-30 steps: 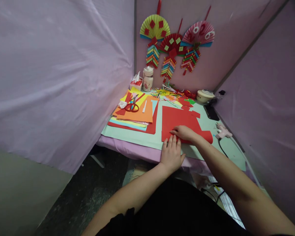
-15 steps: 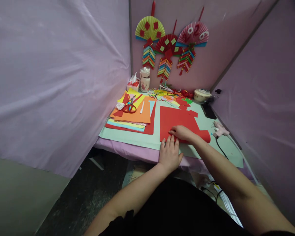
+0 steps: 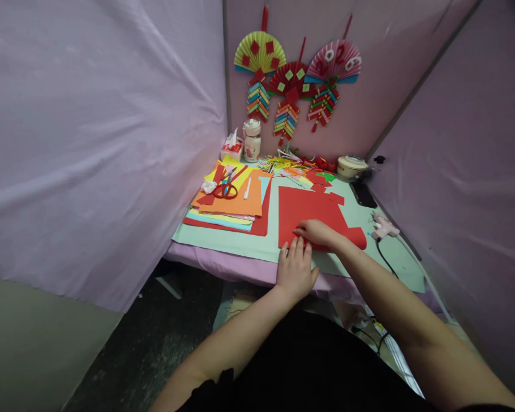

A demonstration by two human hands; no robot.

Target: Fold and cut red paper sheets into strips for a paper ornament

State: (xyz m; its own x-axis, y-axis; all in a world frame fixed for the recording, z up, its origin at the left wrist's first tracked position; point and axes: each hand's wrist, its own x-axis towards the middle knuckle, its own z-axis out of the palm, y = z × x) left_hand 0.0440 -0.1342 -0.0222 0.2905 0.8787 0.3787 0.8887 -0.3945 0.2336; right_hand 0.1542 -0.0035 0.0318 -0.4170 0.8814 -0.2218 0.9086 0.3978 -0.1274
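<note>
A large sheet of red paper (image 3: pixel 308 207) lies on the pale green mat, its right corner curled up. My left hand (image 3: pixel 295 269) rests palm down at the paper's front edge, fingers stretched out and slightly apart on it. Just beyond those fingertips, my right hand (image 3: pixel 315 231) is closed with its fingers bent against the red surface. Whatever its fingertips may pinch is hidden. To the left, scissors (image 3: pixel 225 190) with red handles and a white pen (image 3: pixel 248 188) lie on a stack of coloured paper (image 3: pixel 206 222).
Paper scraps (image 3: pixel 298 167) are heaped at the back, near a cream bottle (image 3: pixel 252 142), a tissue box (image 3: pixel 232 147) and a lidded bowl (image 3: pixel 351 166). A phone (image 3: pixel 363 195) and a corded glue gun (image 3: pixel 384 225) lie on the right. Paper fan ornaments (image 3: pixel 261 52) hang on the wall.
The view has shifted very slightly. Both hands and the red paper keep the same places relative to each other.
</note>
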